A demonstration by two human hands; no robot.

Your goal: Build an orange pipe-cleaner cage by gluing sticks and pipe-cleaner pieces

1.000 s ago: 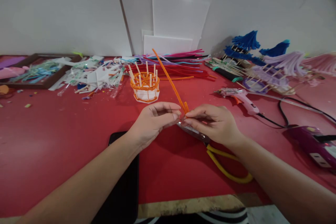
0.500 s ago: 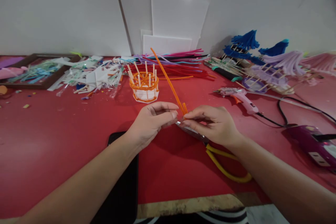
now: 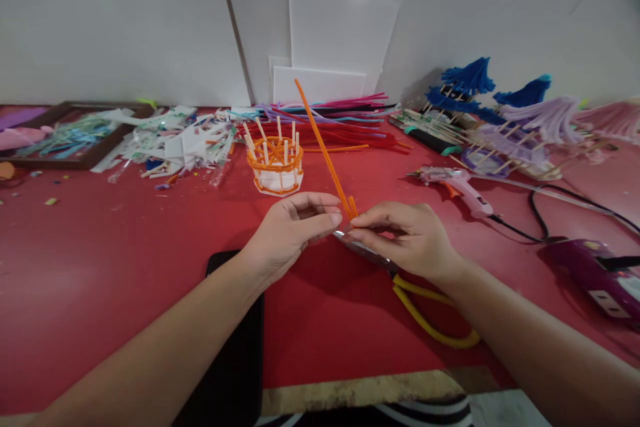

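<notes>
An orange pipe cleaner point(image 3: 325, 150), folded into one long leg and one short leg, slants up and left from my right hand point(image 3: 410, 237). Thumb and index finger of that hand pinch it at the fold. Close beside its lower end is my left hand point(image 3: 293, 230), fingers curved and the thumb and index tips slightly apart. No part of the pipe cleaner shows between those tips; whether they touch it I cannot tell. Under my right hand lie yellow-handled scissors point(image 3: 425, 323). Beyond my left hand stands a round orange-and-white structure point(image 3: 277, 163) with upright sticks.
A black phone point(image 3: 230, 353) lies under my left forearm. Coloured pipe cleaners point(image 3: 345, 117) are piled at the back. White scraps point(image 3: 185, 147) and a framed tray point(image 3: 95, 153) are left. To the right are a pink glue gun point(image 3: 460, 187), a purple power strip point(image 3: 590, 273) and pipe-cleaner umbrellas point(image 3: 543, 113).
The long leg of the orange pipe cleaner has swung slightly upright, its top shifting up and right. Both hands are almost where they were.
</notes>
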